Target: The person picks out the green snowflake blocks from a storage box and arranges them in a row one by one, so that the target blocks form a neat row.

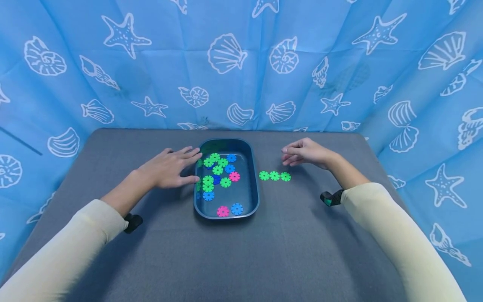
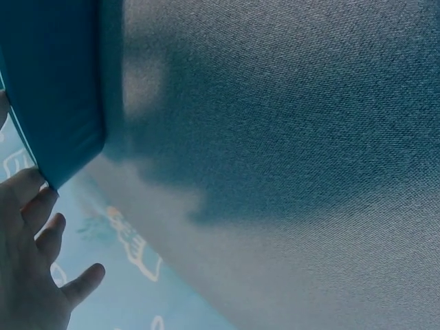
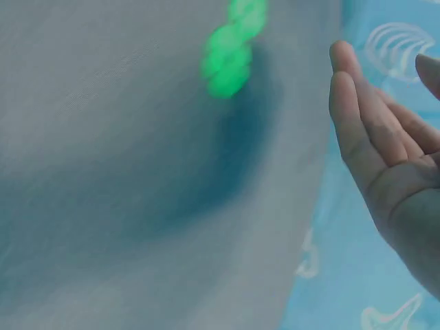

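Observation:
A dark blue tray [image 1: 241, 195] holds several notched plastic discs: green [image 1: 225, 182], pink [image 1: 234, 176] and blue [image 1: 237, 209]. My left hand [image 1: 170, 167] has its fingers stretched out to the tray's left rim. In the left wrist view, fingertips of that hand [image 2: 24, 234] rest at the edge of the tray [image 2: 55, 82]. Three green discs [image 1: 274, 176] lie in a row on the table, right of the tray. Beyond the row's right end, my right hand [image 1: 307, 152] hovers with relaxed fingers, holding nothing; the right wrist view shows its palm [image 3: 405, 199].
A grey cloth covers the table [image 1: 241, 256]. Along its back and sides hangs a blue curtain [image 1: 249, 88] with white shells and starfish. Dark wrist-worn devices [image 1: 331, 198] sit under both forearms.

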Tool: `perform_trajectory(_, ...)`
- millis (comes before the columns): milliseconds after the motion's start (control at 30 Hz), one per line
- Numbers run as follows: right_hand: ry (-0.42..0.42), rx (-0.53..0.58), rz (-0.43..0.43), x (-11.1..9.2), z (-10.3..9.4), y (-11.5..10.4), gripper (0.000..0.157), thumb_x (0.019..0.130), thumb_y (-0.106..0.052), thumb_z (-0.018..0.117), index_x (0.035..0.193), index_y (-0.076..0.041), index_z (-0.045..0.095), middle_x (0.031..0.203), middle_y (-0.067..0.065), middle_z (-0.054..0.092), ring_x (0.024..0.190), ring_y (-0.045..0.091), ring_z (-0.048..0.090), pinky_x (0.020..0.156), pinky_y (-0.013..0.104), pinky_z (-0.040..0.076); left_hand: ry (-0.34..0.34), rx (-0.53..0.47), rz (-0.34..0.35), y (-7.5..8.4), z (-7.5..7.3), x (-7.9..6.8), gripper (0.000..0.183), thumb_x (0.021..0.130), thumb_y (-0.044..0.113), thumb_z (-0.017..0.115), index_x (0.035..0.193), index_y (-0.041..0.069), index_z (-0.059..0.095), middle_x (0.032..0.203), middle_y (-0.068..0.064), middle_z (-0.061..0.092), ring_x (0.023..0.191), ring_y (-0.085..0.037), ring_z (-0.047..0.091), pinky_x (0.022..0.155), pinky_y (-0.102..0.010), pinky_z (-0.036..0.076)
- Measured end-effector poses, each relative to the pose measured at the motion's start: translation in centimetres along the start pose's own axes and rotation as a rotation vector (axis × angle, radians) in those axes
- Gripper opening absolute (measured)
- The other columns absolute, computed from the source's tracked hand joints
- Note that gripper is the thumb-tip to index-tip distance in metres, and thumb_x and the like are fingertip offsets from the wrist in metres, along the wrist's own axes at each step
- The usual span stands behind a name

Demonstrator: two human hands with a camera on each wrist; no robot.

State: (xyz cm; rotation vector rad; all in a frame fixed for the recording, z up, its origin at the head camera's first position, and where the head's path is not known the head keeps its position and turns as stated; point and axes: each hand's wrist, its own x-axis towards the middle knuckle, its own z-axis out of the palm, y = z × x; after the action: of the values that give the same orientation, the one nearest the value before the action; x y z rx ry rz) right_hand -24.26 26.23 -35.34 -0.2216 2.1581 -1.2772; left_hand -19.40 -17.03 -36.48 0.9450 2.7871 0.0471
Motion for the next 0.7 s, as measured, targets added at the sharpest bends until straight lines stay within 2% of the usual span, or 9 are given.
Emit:
perform_trajectory(100,-0.017,0.021,-0.038,0.6,0.8,-1.9,0.051,0.105,-0.027,0.051,0.141,0.010,0.048,0.131,0.033,0.058,0.115,0.034,0.065,0.102,0.052,0.045,-0.002,0.005,-0.001,0.1,-0.1,0.0,0.082,0.096,0.059,0.053,0.157,0.009,0.031,0.162,-0.013,0.027,0.149,-0.036,0.023,0.109,-0.069,0.025)
perform_trajectory(200,-0.040,0.025,-0.064,1.1,1.8,-3.9,0.049,0.105,-0.027,0.051,0.139,0.007,0.051,0.130,0.030,0.060,0.119,0.038,0.062,0.101,0.048,0.048,0.001,0.008,-0.005,0.2,0.0,0.0,0.082,0.095,0.059,0.054,0.156,0.009,0.032,0.161,-0.013,0.028,0.148,-0.037,0.024,0.109,-0.069,0.026)
perform_trajectory(367,-0.104,0.033,-0.078,1.9,4.0,-6.6,0.048,0.105,-0.026,0.051,0.139,0.007,0.051,0.130,0.027,0.061,0.120,0.037,0.061,0.102,0.048,0.047,0.003,0.006,-0.016,0.2,0.1,0.1,0.081,0.095,0.058,0.054,0.156,0.009,0.033,0.161,-0.013,0.028,0.149,-0.036,0.024,0.110,-0.068,0.025)
perform_trajectory(467,-0.151,0.021,-0.071,2.6,5.4,-7.6,0.048,0.105,-0.026,0.052,0.139,0.007,0.051,0.131,0.028,0.060,0.120,0.034,0.062,0.105,0.050,0.044,0.005,0.003,-0.015,0.2,0.2,0.0,0.081,0.095,0.058,0.054,0.156,0.009,0.032,0.161,-0.013,0.028,0.149,-0.035,0.023,0.110,-0.068,0.025)
perform_trajectory(700,-0.278,-0.077,-0.023,4.0,8.8,-8.3,0.046,0.106,-0.025,0.050,0.139,0.007,0.052,0.134,0.027,0.058,0.121,0.032,0.062,0.102,0.043,0.048,0.005,0.008,-0.017,0.2,0.2,0.0,0.082,0.096,0.059,0.053,0.156,0.008,0.031,0.162,-0.013,0.028,0.149,-0.035,0.023,0.110,-0.068,0.025)
